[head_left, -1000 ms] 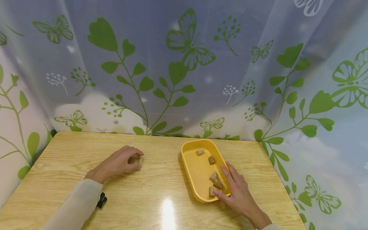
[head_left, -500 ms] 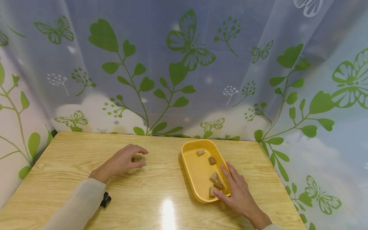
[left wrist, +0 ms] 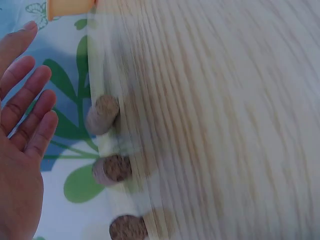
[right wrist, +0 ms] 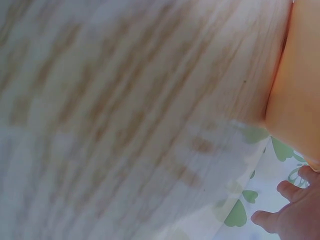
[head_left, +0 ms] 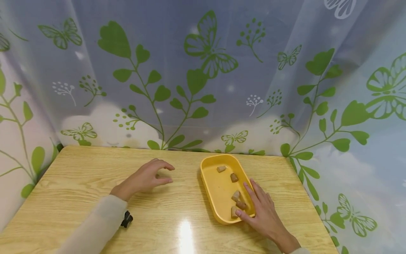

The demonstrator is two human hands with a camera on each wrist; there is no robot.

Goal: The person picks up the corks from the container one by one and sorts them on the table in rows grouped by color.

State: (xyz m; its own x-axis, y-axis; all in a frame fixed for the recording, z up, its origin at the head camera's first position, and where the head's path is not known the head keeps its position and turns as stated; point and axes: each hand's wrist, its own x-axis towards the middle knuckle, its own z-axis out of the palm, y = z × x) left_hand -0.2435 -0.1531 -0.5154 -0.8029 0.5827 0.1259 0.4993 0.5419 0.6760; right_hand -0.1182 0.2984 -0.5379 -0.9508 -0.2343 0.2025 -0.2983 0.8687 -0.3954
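My left hand (head_left: 149,176) hovers over the table at the left, thumb and fingers apart with nothing between them. In the left wrist view, three cork stoppers stand on end in a row beside that hand: a far one (left wrist: 102,115), a middle one (left wrist: 112,169) and a near one (left wrist: 128,228). The hand hides them from the head view. My right hand (head_left: 264,215) rests on the near right rim of a yellow plastic tray (head_left: 207,190), fingers fairly straight, thumb over the corner beside a cork (head_left: 234,212). Several light and dark corks lie in the tray.
The wood-grain table (head_left: 177,201) backs onto a curtain (head_left: 171,77) printed with green leaves and butterflies. A black clip-like piece (head_left: 127,219) is at the left sleeve cuff (head_left: 111,208). Bare wood lies between the left hand and the tray.
One second ago my left hand pinched a cork; it has let go, spread thumb and fingers, and moved right toward the tray. My right hand and the tray have stayed put.
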